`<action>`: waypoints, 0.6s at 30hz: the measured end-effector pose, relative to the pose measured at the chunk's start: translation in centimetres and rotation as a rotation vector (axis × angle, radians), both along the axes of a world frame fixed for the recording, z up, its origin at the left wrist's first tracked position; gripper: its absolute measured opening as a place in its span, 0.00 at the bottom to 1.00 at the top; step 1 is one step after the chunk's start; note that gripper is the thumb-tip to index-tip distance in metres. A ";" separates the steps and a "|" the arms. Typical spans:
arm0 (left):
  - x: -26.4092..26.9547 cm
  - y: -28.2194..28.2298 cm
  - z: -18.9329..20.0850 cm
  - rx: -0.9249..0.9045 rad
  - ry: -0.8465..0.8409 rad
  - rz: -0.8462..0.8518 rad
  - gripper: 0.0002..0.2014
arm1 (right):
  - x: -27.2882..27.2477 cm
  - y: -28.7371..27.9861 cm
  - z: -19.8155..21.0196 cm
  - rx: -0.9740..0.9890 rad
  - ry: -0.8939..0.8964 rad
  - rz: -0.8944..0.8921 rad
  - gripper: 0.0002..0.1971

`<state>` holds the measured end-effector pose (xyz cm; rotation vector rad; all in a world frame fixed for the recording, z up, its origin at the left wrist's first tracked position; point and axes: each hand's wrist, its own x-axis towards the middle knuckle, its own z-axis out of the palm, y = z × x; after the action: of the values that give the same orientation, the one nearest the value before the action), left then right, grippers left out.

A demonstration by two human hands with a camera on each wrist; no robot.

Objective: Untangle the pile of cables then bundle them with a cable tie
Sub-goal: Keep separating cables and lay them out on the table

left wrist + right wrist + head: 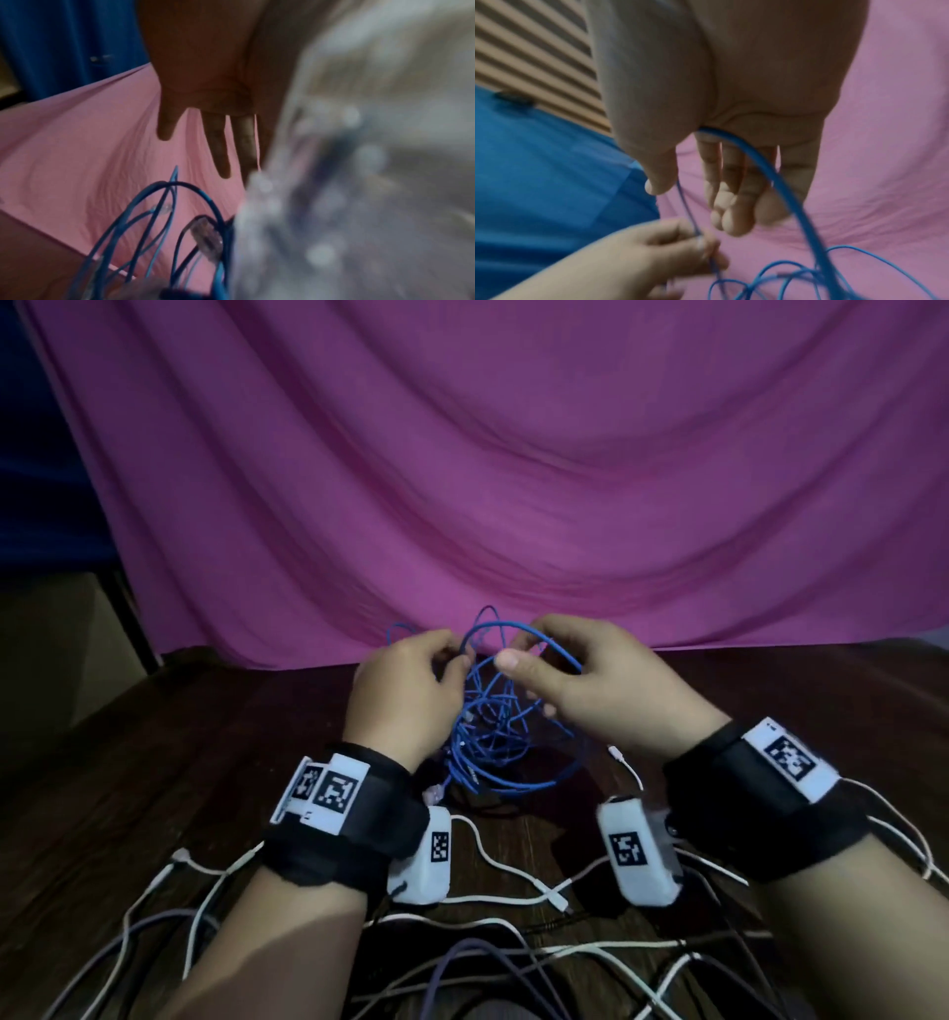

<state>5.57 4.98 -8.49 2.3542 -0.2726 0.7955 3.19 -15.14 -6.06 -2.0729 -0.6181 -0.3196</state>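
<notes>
A tangle of thin blue cable (pixel 493 726) hangs between my hands above the dark wooden table (pixel 205 762). My left hand (pixel 454 660) pinches one strand with thumb and forefinger, which the right wrist view shows clearly on the blue cable (pixel 707 261). Its other fingers (pixel 218 146) stretch out straight. My right hand (pixel 521 644) holds an arched loop of the same cable. That loop runs from the crook of the thumb across the loosely curled fingers (pixel 731 213). A clear plug (pixel 208 237) dangles among the blue loops.
Several white cables (pixel 493 860) and grey cables (pixel 154 927) lie spread over the table near its front edge, under my wrists. A pink cloth (pixel 513 480) hangs behind the table. A tan box (pixel 56 660) stands at the far left.
</notes>
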 end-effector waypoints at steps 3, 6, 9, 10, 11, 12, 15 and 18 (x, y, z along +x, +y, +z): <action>0.2 -0.9 -1.0 0.000 0.009 -0.098 0.04 | -0.1 1.1 -0.4 0.089 0.053 0.058 0.17; 1.0 -0.4 -2.9 0.075 0.135 -0.095 0.03 | -1.0 1.2 1.1 0.472 0.088 0.143 0.19; 1.9 1.2 -4.4 0.058 0.278 -0.067 0.07 | -1.4 -0.3 3.3 0.668 -0.190 0.154 0.17; 2.1 1.7 -4.6 0.006 0.308 -0.069 0.07 | -1.4 -1.0 3.8 0.672 -0.261 0.133 0.17; 2.2 1.9 -4.6 -0.052 0.323 -0.080 0.06 | -1.3 -1.6 4.1 0.656 -0.292 0.104 0.16; 2.2 2.0 -4.5 -0.100 0.313 -0.086 0.06 | -1.1 -2.2 4.2 0.628 -0.280 0.072 0.16; 1.9 1.5 -3.5 -0.187 0.225 -0.102 0.11 | 0.0 -3.0 3.6 0.482 -0.102 -0.046 0.19; 1.4 0.7 -2.8 -0.190 0.269 -0.152 0.10 | 1.5 -3.0 2.1 0.352 0.057 -0.176 0.23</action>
<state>6.93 5.69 -11.24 2.1985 -0.2461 0.4071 4.69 -18.17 -3.96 -1.7912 -0.3183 -0.4357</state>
